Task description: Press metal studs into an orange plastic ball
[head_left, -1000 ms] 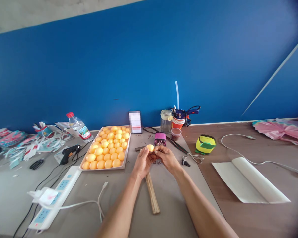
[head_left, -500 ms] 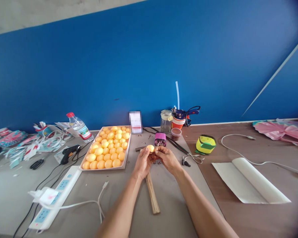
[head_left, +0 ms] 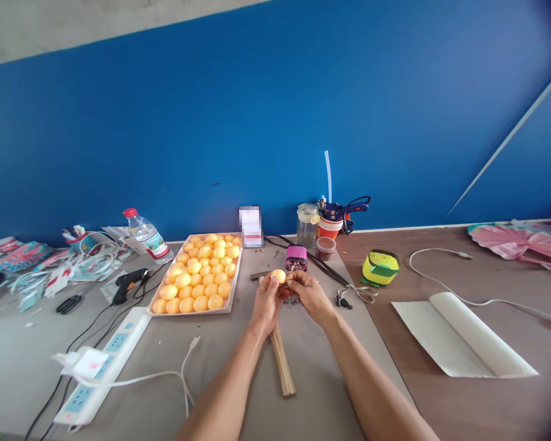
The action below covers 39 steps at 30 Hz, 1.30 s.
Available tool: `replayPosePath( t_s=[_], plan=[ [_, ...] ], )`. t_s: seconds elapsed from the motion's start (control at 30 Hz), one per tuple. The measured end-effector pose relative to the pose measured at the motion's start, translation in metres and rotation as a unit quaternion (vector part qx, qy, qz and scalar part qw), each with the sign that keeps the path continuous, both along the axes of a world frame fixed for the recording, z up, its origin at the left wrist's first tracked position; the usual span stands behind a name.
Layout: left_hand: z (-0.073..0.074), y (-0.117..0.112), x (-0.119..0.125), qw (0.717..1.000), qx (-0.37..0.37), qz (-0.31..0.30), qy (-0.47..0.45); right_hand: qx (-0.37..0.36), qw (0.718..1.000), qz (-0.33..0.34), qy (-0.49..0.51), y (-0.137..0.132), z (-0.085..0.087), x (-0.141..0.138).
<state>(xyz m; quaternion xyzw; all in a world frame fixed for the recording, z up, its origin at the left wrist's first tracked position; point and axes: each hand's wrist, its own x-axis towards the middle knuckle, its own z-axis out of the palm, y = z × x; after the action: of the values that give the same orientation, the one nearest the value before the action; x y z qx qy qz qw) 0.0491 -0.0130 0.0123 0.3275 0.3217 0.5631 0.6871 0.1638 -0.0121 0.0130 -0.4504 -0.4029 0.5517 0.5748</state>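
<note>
Between its thumb and fingers, my left hand (head_left: 267,301) holds an orange ping-pong ball (head_left: 279,276). My right hand (head_left: 308,295) is closed in a pinch at the ball's right side; whatever its fingertips grip is too small to make out. Beneath both hands lies a hammer with a wooden handle (head_left: 282,361), its head (head_left: 258,276) partly showing to the left. Just beyond the hands stands a small pink-rimmed container (head_left: 296,252) of dark bits. A few small shiny pieces show under my fingers. To the left, a shallow box (head_left: 232,300) holds many orange balls.
A power strip (head_left: 96,373) with cables, a glue gun (head_left: 131,283), scissors (head_left: 68,303) and a water bottle (head_left: 149,236) are on the left. A glass jar (head_left: 307,226), a phone (head_left: 251,226) and a tool-filled cup (head_left: 329,228) stand behind. Rolled paper (head_left: 477,337) and yellow tape (head_left: 380,267) lie right.
My left hand and the ball have shifted very slightly. Both hands keep the same hold, and the things on the table stay where they were.
</note>
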Motion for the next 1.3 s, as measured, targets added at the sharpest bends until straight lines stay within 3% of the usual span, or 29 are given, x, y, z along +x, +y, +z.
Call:
replayPosePath(
  t_s=[0.37,0.5,0.6,0.67,0.8,0.87,0.93,1.13,1.3],
  plan=[
    [0.001,-0.003,0.003,1.000,0.015,-0.001,0.017,-0.010,1.000,-0.026,0.013,0.001,-0.004,-0.005],
    [0.001,0.001,0.000,0.999,-0.018,-0.022,-0.021,-0.017,1.000,0.002,0.013,0.003,-0.002,0.002],
    [0.001,0.006,-0.004,0.995,-0.071,-0.033,-0.058,0.026,0.993,-0.037,-0.113,0.005,0.000,0.014],
    [0.002,0.008,-0.007,0.992,-0.098,-0.033,-0.077,0.066,0.956,-0.087,-0.273,0.006,-0.001,0.022],
    [0.003,0.009,-0.008,0.988,-0.112,-0.043,-0.092,0.073,0.828,-0.078,-0.550,0.001,-0.004,0.024],
    [0.003,0.009,-0.008,0.989,-0.107,-0.047,-0.093,0.046,0.767,-0.053,-0.638,-0.003,-0.005,0.019],
    [0.001,0.009,-0.008,0.989,-0.104,-0.046,-0.094,0.022,0.731,-0.037,-0.681,-0.005,-0.006,0.014],
    [-0.002,0.011,-0.009,0.989,-0.104,-0.050,-0.094,0.019,0.724,-0.037,-0.689,-0.002,-0.008,0.009],
    [0.000,0.011,-0.009,0.989,-0.109,-0.047,-0.092,0.046,0.758,-0.079,-0.646,0.000,-0.012,0.010]
  ],
)
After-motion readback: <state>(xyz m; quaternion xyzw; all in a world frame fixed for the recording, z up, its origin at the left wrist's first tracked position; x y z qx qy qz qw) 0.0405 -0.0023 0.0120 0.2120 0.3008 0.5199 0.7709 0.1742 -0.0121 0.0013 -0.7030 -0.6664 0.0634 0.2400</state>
